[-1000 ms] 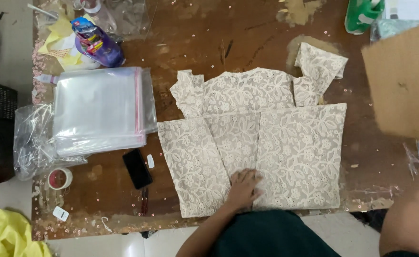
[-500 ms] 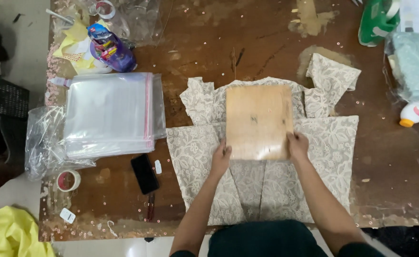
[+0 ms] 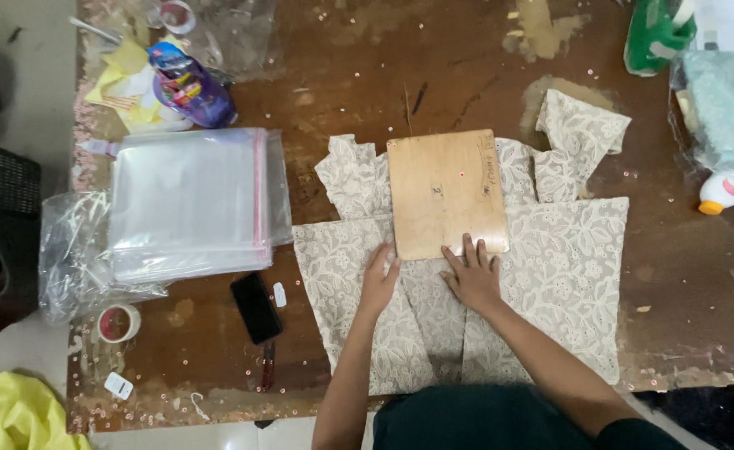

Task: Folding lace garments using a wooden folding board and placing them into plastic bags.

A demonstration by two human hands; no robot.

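both hands, left hand (image 3: 379,282) and right hand (image 3: 472,277), lie flat (fingers spread) on lace garment (image 3: 550,283) below wooden board (image 3: 445,193).

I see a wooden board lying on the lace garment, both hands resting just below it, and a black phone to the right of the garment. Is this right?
Not quite. In the head view the black phone lies to the left of the lace garment, below the stack of clear bags. The wooden board does lie on the garment, with the left hand and right hand just below it.

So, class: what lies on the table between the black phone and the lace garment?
In the head view, a small white tag lies between the black phone and the lace garment.
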